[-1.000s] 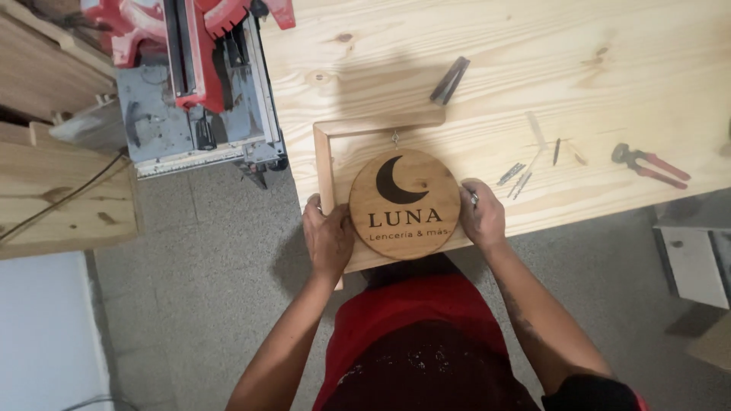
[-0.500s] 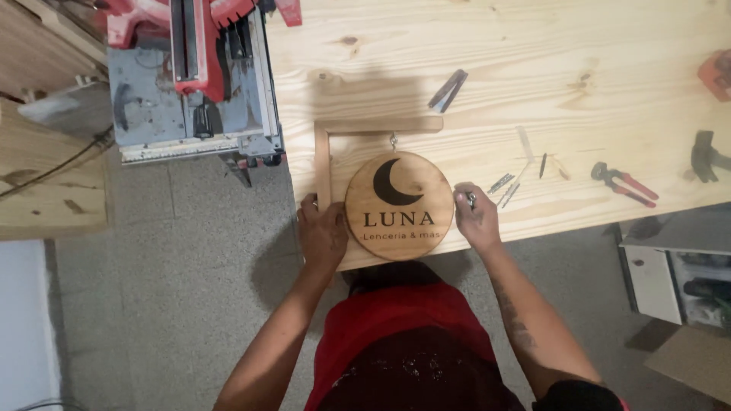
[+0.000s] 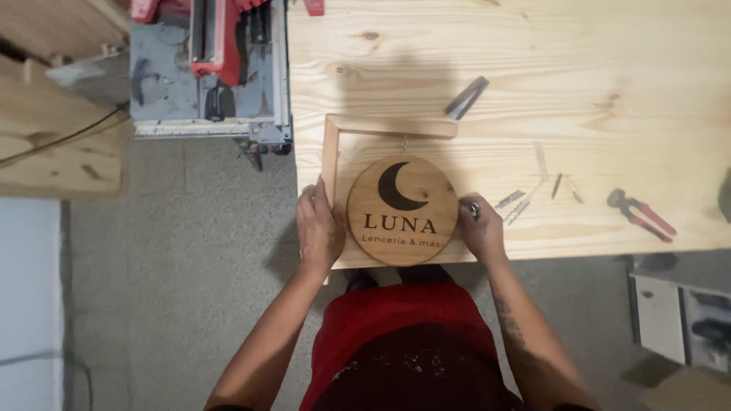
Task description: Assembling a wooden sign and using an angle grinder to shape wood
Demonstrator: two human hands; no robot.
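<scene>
A round wooden plaque [image 3: 402, 211] with a dark crescent moon and lettering lies on a pale wooden workbench [image 3: 579, 91], near its front edge. My left hand [image 3: 318, 230] rests against the plaque's left side and on the upright leg of an L-shaped wooden frame [image 3: 333, 148]. My right hand [image 3: 480, 225] presses the plaque's right edge; a ring shows on one finger. A small hook joins the plaque's top to the frame's horizontal bar.
Red-handled pliers [image 3: 640, 214] lie at the bench's right. Several small metal pieces [image 3: 525, 202] sit right of the plaque. A flat dark tool [image 3: 466, 98] lies above the frame. A red and grey saw machine [image 3: 213, 68] stands at the left, over grey floor.
The view has shifted, so the bench and plaque sit slightly further right and lower. Both hands stay at the plaque's sides.
</scene>
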